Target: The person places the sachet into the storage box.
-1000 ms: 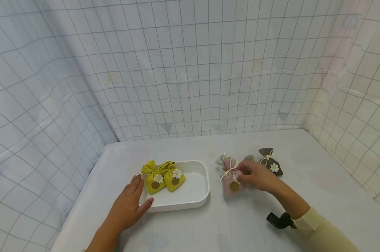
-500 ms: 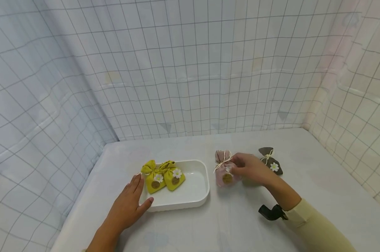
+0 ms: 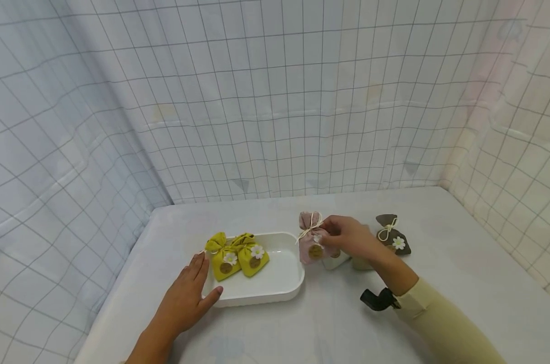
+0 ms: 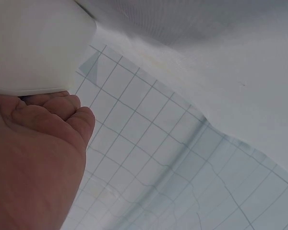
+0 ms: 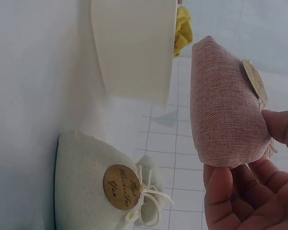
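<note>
A pink drawstring pouch (image 3: 307,250) with a round tag hangs at the right edge of the white tray (image 3: 279,270). My right hand (image 3: 361,242) pinches it between thumb and fingers, and in the right wrist view the pouch (image 5: 225,105) is off the table. Two yellow-green pouches (image 3: 247,263) with white flowers lie side by side in the tray's left half. My left hand (image 3: 183,298) rests against the tray's left side, its fingers fairly straight. The left wrist view shows its fingertips against the tray wall (image 4: 33,48).
Right of the tray lie a pale pouch (image 3: 336,261), a beige pouch (image 3: 362,264) partly behind my right hand, and a dark brown pouch (image 3: 391,236). Grid-patterned curtains (image 3: 279,126) enclose the table (image 3: 293,333). A black device (image 3: 377,299) sits at my right wrist.
The pink pouch has moved left and up in my right hand, from over the other pouches to the tray's right edge. The pale and beige pouches now show. My left hand stays put.
</note>
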`<act>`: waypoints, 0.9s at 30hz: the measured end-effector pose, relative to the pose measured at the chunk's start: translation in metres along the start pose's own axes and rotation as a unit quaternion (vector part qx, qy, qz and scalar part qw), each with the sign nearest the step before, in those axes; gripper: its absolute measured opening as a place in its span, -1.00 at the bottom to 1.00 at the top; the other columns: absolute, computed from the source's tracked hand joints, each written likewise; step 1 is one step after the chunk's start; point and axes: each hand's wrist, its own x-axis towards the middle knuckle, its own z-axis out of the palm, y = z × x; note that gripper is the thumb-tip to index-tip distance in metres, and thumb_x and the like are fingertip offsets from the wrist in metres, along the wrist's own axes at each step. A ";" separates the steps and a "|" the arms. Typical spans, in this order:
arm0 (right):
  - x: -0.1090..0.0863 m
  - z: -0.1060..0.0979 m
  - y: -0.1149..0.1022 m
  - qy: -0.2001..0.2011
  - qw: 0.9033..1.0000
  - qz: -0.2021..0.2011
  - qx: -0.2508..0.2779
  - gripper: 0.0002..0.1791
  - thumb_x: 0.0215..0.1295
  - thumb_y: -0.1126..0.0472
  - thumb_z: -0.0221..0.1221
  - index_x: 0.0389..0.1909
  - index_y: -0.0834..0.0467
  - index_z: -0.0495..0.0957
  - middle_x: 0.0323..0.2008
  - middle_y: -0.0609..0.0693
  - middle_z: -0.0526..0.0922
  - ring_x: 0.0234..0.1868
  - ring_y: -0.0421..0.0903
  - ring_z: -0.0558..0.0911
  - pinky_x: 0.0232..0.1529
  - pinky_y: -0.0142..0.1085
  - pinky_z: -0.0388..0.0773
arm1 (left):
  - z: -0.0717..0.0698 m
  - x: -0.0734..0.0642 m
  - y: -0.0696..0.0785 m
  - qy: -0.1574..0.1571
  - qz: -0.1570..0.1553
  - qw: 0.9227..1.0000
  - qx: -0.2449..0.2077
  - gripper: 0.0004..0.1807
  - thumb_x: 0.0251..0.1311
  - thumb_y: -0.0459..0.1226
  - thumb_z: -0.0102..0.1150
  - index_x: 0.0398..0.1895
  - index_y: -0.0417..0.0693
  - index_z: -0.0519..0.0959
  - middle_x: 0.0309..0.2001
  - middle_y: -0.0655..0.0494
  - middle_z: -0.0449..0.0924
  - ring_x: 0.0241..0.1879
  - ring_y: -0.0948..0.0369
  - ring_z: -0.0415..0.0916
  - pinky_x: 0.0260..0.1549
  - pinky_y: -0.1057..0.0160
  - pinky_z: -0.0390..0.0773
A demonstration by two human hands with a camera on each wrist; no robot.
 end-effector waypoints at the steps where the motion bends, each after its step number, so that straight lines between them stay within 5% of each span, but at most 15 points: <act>1: 0.001 0.001 -0.001 0.000 1.000 -0.001 0.004 -0.75 0.28 0.20 0.27 -0.05 0.15 0.59 -0.15 0.02 0.66 -0.19 -0.04 0.60 -0.28 -0.14 0.64 | 0.000 0.000 0.000 0.002 0.002 1.000 -0.001 -0.09 0.37 0.14 0.07 0.47 -0.41 0.14 0.51 -0.27 0.03 0.48 -0.16 0.01 0.36 -0.20 0.14; 27: 0.031 0.024 -0.014 -0.006 1.000 0.019 0.009 -0.75 0.25 0.16 0.28 -0.06 0.09 0.61 -0.14 -0.04 0.64 -0.11 -0.05 0.58 -0.14 -0.21 0.61 | -0.001 -0.002 0.000 0.007 0.009 1.000 -0.005 -0.09 0.37 0.14 0.07 0.45 -0.44 0.17 0.50 -0.29 0.05 0.47 -0.17 0.03 0.34 -0.21 0.16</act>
